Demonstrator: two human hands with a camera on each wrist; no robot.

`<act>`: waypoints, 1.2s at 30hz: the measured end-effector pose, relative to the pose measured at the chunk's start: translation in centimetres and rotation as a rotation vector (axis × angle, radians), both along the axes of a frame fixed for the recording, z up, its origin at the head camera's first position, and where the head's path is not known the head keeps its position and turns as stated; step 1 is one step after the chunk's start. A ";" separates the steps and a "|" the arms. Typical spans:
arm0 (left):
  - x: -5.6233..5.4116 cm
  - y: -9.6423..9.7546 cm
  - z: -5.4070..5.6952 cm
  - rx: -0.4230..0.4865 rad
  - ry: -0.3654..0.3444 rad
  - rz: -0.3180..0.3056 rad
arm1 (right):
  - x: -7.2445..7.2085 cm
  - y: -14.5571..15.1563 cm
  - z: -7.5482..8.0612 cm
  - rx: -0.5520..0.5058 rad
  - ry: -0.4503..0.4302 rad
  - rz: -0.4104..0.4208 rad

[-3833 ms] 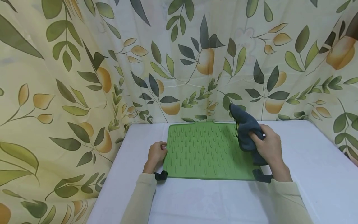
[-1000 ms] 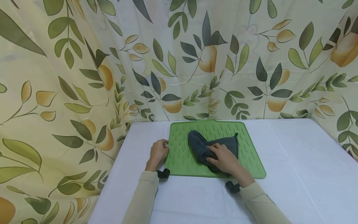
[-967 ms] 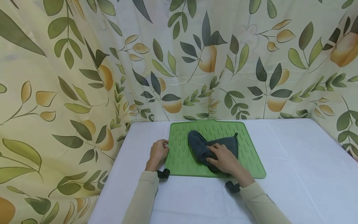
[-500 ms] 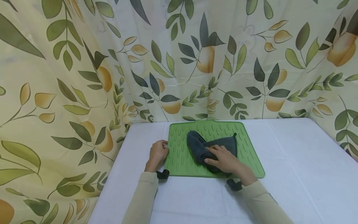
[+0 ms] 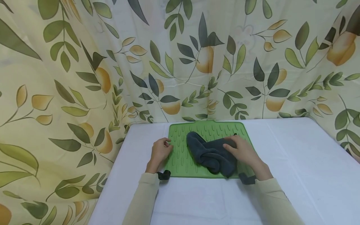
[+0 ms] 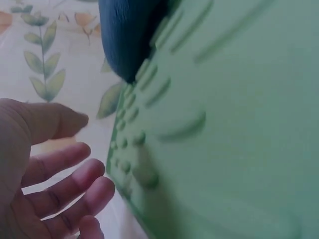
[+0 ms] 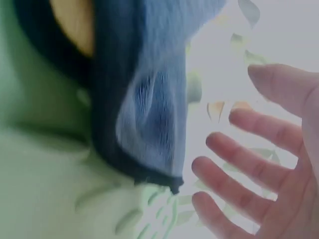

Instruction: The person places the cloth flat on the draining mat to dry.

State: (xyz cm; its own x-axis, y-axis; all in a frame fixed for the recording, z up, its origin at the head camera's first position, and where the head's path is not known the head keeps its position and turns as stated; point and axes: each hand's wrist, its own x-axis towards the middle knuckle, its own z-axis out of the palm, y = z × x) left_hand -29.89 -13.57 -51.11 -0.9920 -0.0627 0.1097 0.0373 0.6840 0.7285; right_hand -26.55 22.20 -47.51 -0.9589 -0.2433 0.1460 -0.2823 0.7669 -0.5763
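Observation:
A dark blue-grey cloth (image 5: 206, 153) lies crumpled on a green ridged mat (image 5: 180, 167), with folds bunched toward the mat's near edge. My right hand (image 5: 246, 152) is over the cloth's right side in the head view. In the right wrist view its fingers (image 7: 249, 169) are spread and apart from the hanging side of the cloth (image 7: 154, 114), which ends in a dark hem. My left hand (image 5: 161, 152) is at the mat's left edge with nothing held. Its fingers (image 6: 75, 189) are loosely bent beside the mat in the left wrist view.
The mat lies on a table with a white cover (image 5: 194, 200). Behind and to the left hangs a curtain (image 5: 174, 62) printed with leaves and fruit. Black wrist straps or mounts (image 5: 164, 175) show below the hands.
Earlier the right hand held the cloth up over the mat's right side, then gripped it low on the mat. Now it has let go and shifted right; the left fingers have loosened at the edge.

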 end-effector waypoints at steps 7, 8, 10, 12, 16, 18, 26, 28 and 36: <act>0.3 2.3 0.7 0.050 -0.007 -0.058 | -0.4 1.9 0.3 0.005 -0.085 -0.145; 0.3 2.6 0.7 0.049 -0.008 -0.063 | -0.5 2.1 0.2 0.003 -0.100 -0.153; 0.4 3.3 0.7 0.040 -0.007 -0.071 | -0.6 2.4 -0.1 0.003 -0.135 -0.163; 0.4 3.9 0.6 0.029 -0.012 -0.086 | -0.7 2.5 -0.4 0.005 -0.173 -0.167; 0.5 5.0 0.4 0.004 -0.039 -0.116 | -0.8 2.5 -1.0 0.003 -0.216 -0.154; 0.6 5.5 0.4 -0.007 -0.047 -0.130 | -0.9 2.5 -1.3 0.001 -0.206 -0.140; 1.1 7.3 0.2 -0.063 -0.054 -0.178 | -0.9 2.4 -1.8 -0.029 -0.124 -0.119; 1.2 7.6 0.1 -0.071 -0.056 -0.178 | -0.9 2.4 -1.8 -0.047 -0.104 -0.119; 1.3 7.6 0.0 -0.039 -0.065 -0.153 | -0.8 2.2 -1.2 -0.087 -0.037 -0.220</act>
State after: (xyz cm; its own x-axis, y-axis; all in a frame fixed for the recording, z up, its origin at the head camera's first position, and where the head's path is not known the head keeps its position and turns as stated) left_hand -28.55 -5.92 -51.12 -0.9947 0.0925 0.0440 0.0964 0.7014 0.7062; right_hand -27.36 24.44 -48.69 -0.9925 -0.0154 0.1214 -0.0912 0.7549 -0.6495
